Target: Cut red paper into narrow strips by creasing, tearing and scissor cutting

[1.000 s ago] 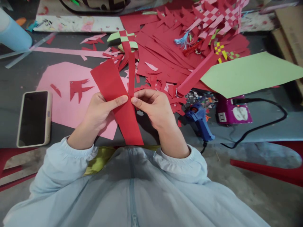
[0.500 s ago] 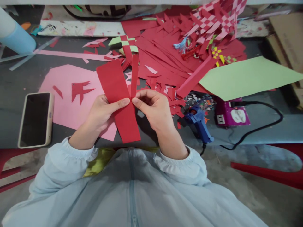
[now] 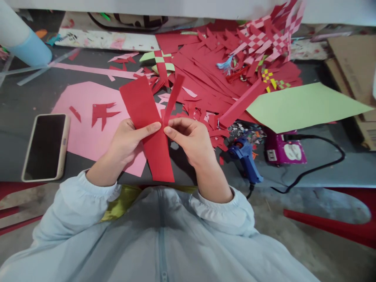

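My left hand (image 3: 127, 141) pinches a wide red paper strip (image 3: 145, 117) between thumb and fingers, holding it upright over the table edge. My right hand (image 3: 189, 139) pinches a narrow red strip (image 3: 173, 98) that is splitting off the right side of the same sheet and leans away to the right. The two thumbs nearly touch at the split. Behind the hands lies a heap of red paper strips (image 3: 205, 78) and woven red-and-pink pieces (image 3: 264, 35).
A phone (image 3: 45, 147) lies at the left on the dark table. A pink sheet (image 3: 85, 117) with red cut-outs is under my left hand. A blue glue gun (image 3: 245, 156), a purple power socket (image 3: 286, 150) with black cable, and a green sheet (image 3: 302, 105) are at the right.
The narrow strip in my right hand has swung away to the right from the wide piece, with the split longer. My hands stay in about the same place.
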### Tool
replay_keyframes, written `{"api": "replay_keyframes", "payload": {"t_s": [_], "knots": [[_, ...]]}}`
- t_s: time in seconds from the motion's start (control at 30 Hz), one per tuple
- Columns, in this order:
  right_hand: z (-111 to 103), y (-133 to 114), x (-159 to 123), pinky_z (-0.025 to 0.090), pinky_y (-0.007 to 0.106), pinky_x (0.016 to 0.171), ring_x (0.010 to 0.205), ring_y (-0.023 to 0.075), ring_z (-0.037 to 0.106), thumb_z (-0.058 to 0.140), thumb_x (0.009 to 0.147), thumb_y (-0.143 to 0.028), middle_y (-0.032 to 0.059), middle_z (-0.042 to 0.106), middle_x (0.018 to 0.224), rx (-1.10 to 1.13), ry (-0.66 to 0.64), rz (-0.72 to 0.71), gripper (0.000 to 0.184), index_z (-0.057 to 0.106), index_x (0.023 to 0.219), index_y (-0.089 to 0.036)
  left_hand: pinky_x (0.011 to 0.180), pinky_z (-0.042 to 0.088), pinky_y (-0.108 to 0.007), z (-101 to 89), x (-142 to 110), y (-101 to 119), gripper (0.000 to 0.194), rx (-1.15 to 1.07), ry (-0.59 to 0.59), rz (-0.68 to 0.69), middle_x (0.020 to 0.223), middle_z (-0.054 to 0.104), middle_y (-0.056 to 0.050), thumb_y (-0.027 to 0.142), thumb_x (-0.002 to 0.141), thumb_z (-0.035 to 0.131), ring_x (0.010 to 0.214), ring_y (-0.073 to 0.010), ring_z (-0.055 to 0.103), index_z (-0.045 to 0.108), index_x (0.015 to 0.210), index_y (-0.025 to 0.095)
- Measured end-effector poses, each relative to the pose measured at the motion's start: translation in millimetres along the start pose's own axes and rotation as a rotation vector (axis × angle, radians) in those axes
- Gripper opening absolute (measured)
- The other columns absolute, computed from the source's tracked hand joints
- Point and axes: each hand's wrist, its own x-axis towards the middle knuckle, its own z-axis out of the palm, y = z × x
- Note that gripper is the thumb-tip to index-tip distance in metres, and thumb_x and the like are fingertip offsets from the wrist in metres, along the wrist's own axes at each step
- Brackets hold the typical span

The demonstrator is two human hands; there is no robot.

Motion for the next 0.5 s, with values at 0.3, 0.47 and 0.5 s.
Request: {"api": "replay_keyframes", "payload": {"t_s": [0.3, 0.47, 0.5], "knots": [[-0.6, -0.7, 1.0, 0.047, 0.025, 0.06, 0.06, 0.0086, 0.054, 0.085, 0.064, -0.047, -0.004, 0.064, 0.066, -0.006, 0.016, -0.009, 0.032, 0.069, 0.073, -0.021, 0.084, 0.061, -0.035, 0.6, -2.2, 3.3, 0.029, 0.048, -0.069, -0.043, 0.092, 0.079, -0.007, 0.029, 0.062, 0.091, 0.088, -0.024, 0.075, 0.078, 0.085, 0.017], [0.2, -0.9, 0.7, 0.046, 0.025, 0.058, 0.059, 0.009, 0.053, 0.087, 0.06, -0.049, -0.0043, 0.062, 0.064, 0.016, 0.03, 0.027, 0.036, 0.067, 0.071, -0.021, 0.088, 0.06, -0.039, 1.4, -2.9, 2.2, 0.031, 0.028, -0.065, -0.033, 0.094, 0.079, -0.007, 0.03, 0.061, 0.092, 0.089, -0.0247, 0.075, 0.079, 0.086, 0.017], [0.3, -0.5, 0.7, 0.046, 0.025, 0.058, 0.059, 0.009, 0.053, 0.087, 0.06, -0.049, -0.0044, 0.062, 0.064, 0.023, 0.03, 0.027, 0.036, 0.067, 0.071, -0.021, 0.088, 0.06, -0.038, 1.6, -2.9, 1.9, 0.03, 0.03, -0.065, -0.031, 0.094, 0.079, -0.007, 0.03, 0.062, 0.091, 0.09, -0.0246, 0.075, 0.079, 0.085, 0.017]]}}
